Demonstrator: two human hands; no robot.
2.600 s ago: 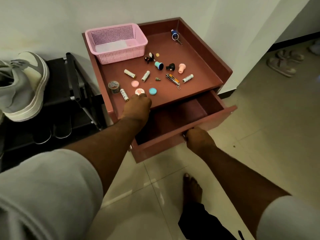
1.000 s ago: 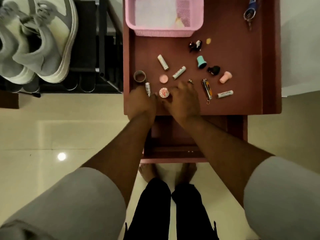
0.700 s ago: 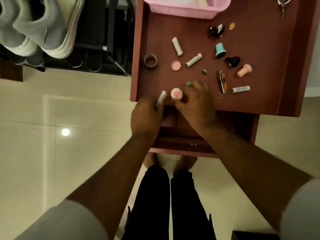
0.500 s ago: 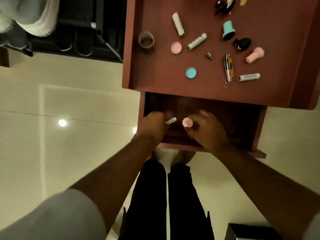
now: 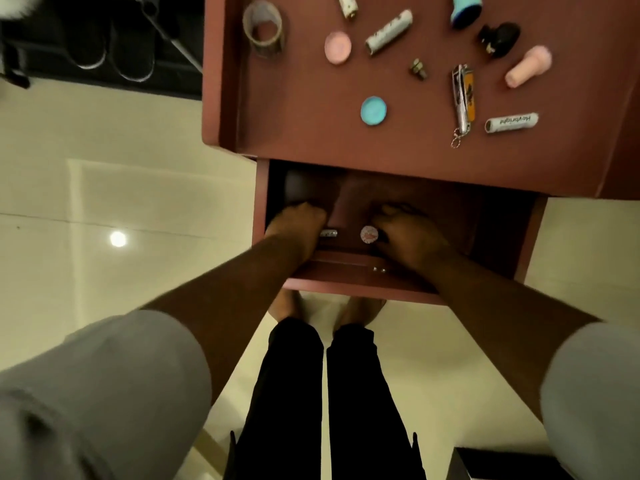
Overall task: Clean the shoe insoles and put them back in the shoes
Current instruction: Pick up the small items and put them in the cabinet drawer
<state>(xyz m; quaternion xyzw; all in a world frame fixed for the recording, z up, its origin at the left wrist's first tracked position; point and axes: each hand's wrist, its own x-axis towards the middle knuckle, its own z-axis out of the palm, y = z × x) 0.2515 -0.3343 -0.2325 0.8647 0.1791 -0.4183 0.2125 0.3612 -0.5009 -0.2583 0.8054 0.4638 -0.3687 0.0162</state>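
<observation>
Both hands are down inside the open drawer [image 5: 346, 283] of a reddish-brown cabinet [image 5: 304, 109]. My left hand [image 5: 298, 226] grips a small white tube [image 5: 329, 233], whose end sticks out to the right of the fingers. A round white-and-red tin [image 5: 369, 234] is pinched at the fingertips of my right hand [image 5: 410, 233]. Only a white edge of a sneaker [image 5: 8, 5] shows, at the top left corner above the black shoe rack [image 5: 166, 39]. No insole is in view.
On the cabinet top lie a tape roll [image 5: 264, 29], a pink cap [image 5: 337, 47], a teal cap [image 5: 373, 110], a nail clipper [image 5: 462, 98], two white tubes [image 5: 512, 123] and other small items. Dark slippers [image 5: 110, 53] sit in the rack. My legs and bare feet stand right before the drawer.
Both hands lifted the tube and the round tin off the cabinet top and lowered them into the open drawer. The view tilted further down and closer.
</observation>
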